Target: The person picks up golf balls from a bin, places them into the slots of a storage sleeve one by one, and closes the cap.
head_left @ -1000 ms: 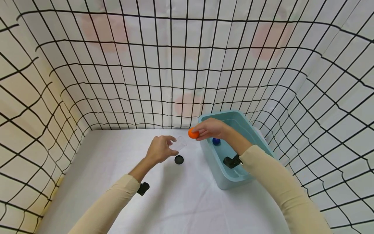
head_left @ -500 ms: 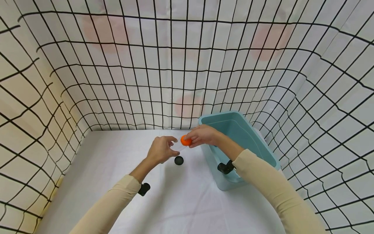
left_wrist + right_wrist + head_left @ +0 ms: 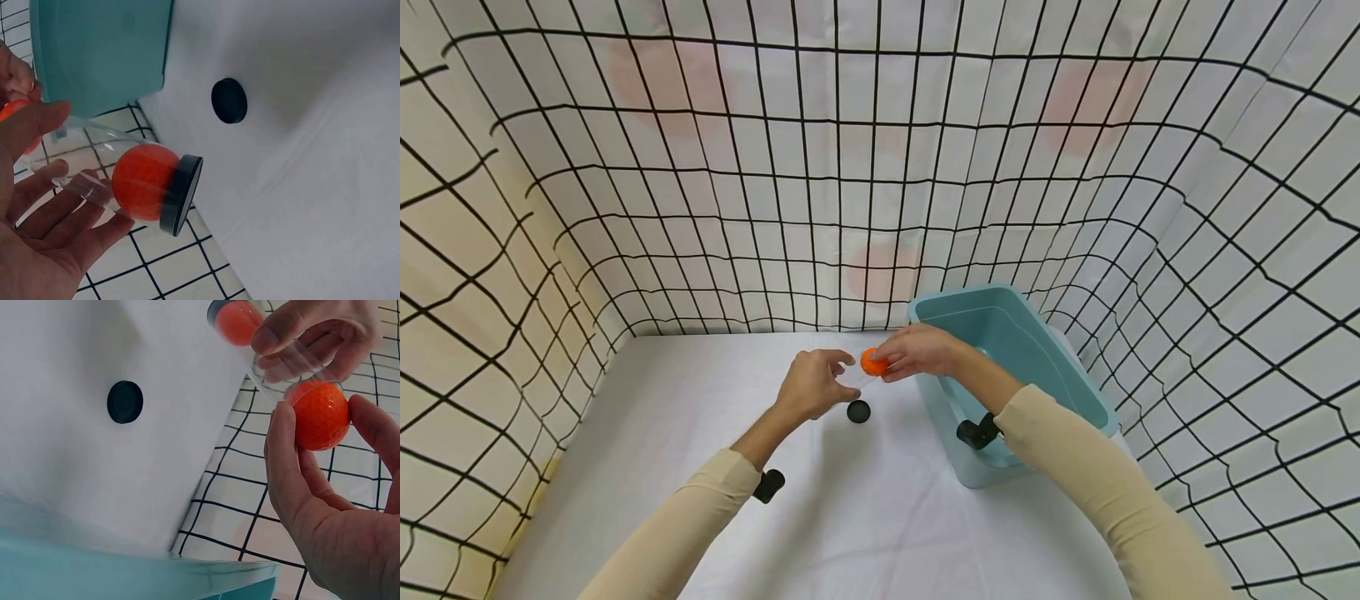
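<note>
Left wrist: Gripping clear tube (image 3: 100, 155) in left hand (image 3: 44, 234), with thumb on one side and fingers on the other, opened about to tube width. Reading long axis as a slant, from mouth at upper left, close to right hand (image 3: 15, 75), down to dark end cap (image 3: 181, 195) at lower right. Showing inside ball (image 3: 139, 181), orange, sitting against end cap. Also seeing loose cap (image 3: 229, 100) on white worktop (image 3: 312, 206), well apart from both hands, with teal bin (image 3: 100, 56) beyond.

Right wrist: Pinching orange ball (image 3: 322, 422) between right fingertips on opposite sides, so narrowed to ball width. Placed right at tube mouth, roughly on tube axis, opposite end cap. Can't tell touching rim from just entering it. Judging alignment of ball and axis as the thing to watch. Seeing left thumb and fingers along tube walls, beside mouth rather than across it.

Head: Holding both hands close together above worktop, left on tube, right just to its right with ball. Barely making out tube here, too clear against white. Spotting loose cap just below left thumb in view, off the tube-to-ball line. Got bin at right, partly under right forearm, and black netting (image 3: 873, 124) behind, well past both hands. Seeing nothing wedged between ball and mouth.
</note>
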Demonstrator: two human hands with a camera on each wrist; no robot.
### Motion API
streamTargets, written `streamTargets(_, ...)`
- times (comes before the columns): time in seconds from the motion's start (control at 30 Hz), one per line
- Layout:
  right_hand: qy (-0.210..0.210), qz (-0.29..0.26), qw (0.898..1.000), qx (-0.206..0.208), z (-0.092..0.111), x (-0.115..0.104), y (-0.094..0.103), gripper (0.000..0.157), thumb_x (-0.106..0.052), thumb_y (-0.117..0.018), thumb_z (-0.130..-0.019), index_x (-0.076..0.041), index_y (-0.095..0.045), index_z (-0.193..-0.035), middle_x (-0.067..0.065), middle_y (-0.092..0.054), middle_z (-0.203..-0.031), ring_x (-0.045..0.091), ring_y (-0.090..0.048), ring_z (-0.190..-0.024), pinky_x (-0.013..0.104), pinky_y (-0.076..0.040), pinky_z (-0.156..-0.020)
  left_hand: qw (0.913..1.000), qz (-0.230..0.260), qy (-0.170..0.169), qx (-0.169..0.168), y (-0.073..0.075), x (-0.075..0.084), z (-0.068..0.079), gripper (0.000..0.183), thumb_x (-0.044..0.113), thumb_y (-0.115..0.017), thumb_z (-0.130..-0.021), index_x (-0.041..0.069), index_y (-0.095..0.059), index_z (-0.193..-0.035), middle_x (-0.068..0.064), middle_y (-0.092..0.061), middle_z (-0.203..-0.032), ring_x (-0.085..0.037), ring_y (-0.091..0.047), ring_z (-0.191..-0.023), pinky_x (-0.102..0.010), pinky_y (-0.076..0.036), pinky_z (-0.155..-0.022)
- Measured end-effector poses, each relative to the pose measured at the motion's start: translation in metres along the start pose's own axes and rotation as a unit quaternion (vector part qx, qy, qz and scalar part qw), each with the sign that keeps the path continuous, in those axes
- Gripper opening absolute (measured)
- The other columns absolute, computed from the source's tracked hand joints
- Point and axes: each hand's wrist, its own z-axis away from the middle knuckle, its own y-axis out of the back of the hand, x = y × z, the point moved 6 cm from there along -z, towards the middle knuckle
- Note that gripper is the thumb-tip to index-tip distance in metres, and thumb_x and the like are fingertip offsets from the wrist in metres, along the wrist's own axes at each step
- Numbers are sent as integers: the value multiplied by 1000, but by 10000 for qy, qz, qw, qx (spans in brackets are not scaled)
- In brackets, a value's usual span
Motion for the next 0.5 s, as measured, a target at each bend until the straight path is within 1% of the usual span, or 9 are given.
streamTargets(0.1,-26,14,10000,-5,1,0,0,33,-14,-72,-93,5,-66,-119,20,-71,-117,28,-75,-94,42,-58,-92,10000,-43,16,6,-1,0,-1,49,24,-91,-74,8,-74,-117,-13,-77,-105,-27,-74,-97,-36,-61,-75)
streamTargets(0.27,-86,34,10000,9,3,1,0,34,-15,-72,-93,5,-66,-120,20,-70,-117,29,-74,-95,41,-59,-90,10000,-64,32,-14,-1,1,-1,48,24,-91,-75,9,-75,-117,-12,-77,-104,-27,-74,-97,-35,-61,-75)
streamTargets(0.4,-110,36,9999,-25,3,1,1,38,-17,-71,-94,5,-64,-124,23,-67,-126,30,-73,-100,41,-58,-92,10000,-25,15,18,-1,0,1,47,23,-91,-73,8,-75,-115,-13,-78,-102,-29,-74,-97,-37,-60,-75)
streamTargets(0.5,-132,77,9999,21,4,0,4,41,-19,-71,-95,5,-63,-127,24,-63,-133,32,-70,-106,41,-57,-94,10000,-37,-15,71,0,1,2,45,22,-91,-73,8,-76,-113,-13,-78,-99,-28,-73,-94,-37,-59,-75)
